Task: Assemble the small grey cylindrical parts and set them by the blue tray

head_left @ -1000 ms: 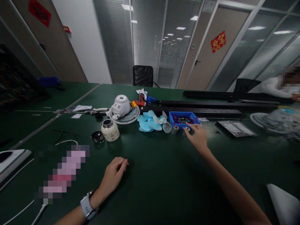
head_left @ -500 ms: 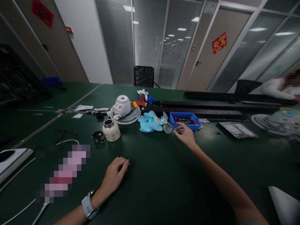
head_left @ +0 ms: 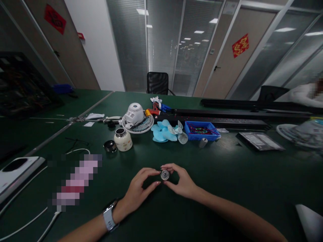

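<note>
A small round greyish part (head_left: 165,175) with rings on its face is pinched between the thumb and fingers of my right hand (head_left: 183,182), low over the front middle of the green table. My left hand (head_left: 141,185), with a watch at the wrist, comes at the part from the left. Its thumb and index finger are apart, their tips right beside the part's edge; whether they touch it I cannot tell. Further back, a silver metal cylinder (head_left: 203,143) stands before the blue bin (head_left: 202,130) of wires. Light blue fan blades (head_left: 165,131) lie left of the bin.
Left of the blades are a white fan base with grille (head_left: 136,118), a cream jar (head_left: 123,139) and a black lid (head_left: 110,146). Long black rails (head_left: 227,114) cross the back. A flat packet (head_left: 260,140) lies right. Another person's white sleeve (head_left: 295,97) shows far right.
My right hand has come back from the bin to the front middle, bringing the small round part. My left hand has moved right and spread its fingers. The silver cylinder is now uncovered.
</note>
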Tool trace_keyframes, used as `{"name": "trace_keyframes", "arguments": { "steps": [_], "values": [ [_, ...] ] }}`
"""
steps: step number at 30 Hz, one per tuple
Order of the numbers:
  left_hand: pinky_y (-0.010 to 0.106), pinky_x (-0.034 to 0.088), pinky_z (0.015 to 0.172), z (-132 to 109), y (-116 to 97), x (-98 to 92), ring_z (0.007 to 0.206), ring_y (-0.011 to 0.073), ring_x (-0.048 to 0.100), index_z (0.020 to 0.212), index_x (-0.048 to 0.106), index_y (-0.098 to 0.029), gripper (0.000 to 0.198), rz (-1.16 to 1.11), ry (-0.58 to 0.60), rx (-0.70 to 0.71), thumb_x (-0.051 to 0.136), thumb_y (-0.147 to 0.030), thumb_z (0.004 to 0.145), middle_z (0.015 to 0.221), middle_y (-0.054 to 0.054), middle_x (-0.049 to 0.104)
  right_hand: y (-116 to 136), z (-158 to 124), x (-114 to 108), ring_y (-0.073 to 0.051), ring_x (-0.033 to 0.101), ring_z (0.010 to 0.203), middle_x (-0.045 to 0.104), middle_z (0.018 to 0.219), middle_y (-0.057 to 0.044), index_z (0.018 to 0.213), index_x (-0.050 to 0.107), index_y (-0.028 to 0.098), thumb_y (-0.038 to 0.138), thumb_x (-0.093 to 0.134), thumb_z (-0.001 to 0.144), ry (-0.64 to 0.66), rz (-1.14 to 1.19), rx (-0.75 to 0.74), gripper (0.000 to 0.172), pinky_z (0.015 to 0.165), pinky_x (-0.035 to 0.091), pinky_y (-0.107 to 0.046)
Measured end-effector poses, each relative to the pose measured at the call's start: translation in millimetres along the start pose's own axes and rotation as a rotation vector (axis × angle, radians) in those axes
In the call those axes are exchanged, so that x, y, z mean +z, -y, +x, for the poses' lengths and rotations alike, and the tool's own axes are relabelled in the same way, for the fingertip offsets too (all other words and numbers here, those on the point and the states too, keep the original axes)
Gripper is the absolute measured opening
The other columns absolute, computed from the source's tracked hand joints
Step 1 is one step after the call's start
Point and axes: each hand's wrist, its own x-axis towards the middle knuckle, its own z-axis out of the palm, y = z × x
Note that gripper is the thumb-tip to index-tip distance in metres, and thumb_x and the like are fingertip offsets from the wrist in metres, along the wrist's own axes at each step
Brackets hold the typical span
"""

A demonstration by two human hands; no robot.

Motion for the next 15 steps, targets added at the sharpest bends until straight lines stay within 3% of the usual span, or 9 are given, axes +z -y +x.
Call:
{"name": "trace_keyframes", "arguments": {
  "steps": [10, 15],
  "values": [
    [0.037, 0.052, 0.088, 35, -14, 23.0, 0.102, 0.0215, 0.062, 0.100, 0.070, -0.023, 0.016, 0.003, -0.040, 0.063, 0.070, -0.021, 0.084, 0.104, 0.005, 0.070, -22, -5, 2, -0.017, 0.059, 0.089, 0.062, 0.098, -0.003, 0.110, 0.055, 0.021, 0.014, 0.071, 0.072, -0.035, 0.237, 0.082, 0.042, 0.082, 0.049, -0.035],
    [0.036, 0.052, 0.085, 40, -16, 17.3, 0.094, 0.0208, 0.068, 0.092, 0.068, -0.021, 0.011, 0.011, -0.085, 0.003, 0.072, -0.025, 0.082, 0.098, 0.004, 0.073, -23, -6, 2, -0.018, 0.060, 0.092, 0.062, 0.100, -0.003, 0.108, 0.056, 0.021, 0.017, 0.073, 0.072, -0.029, 0.279, 0.108, 0.040, 0.084, 0.049, -0.036]
  ]
}}
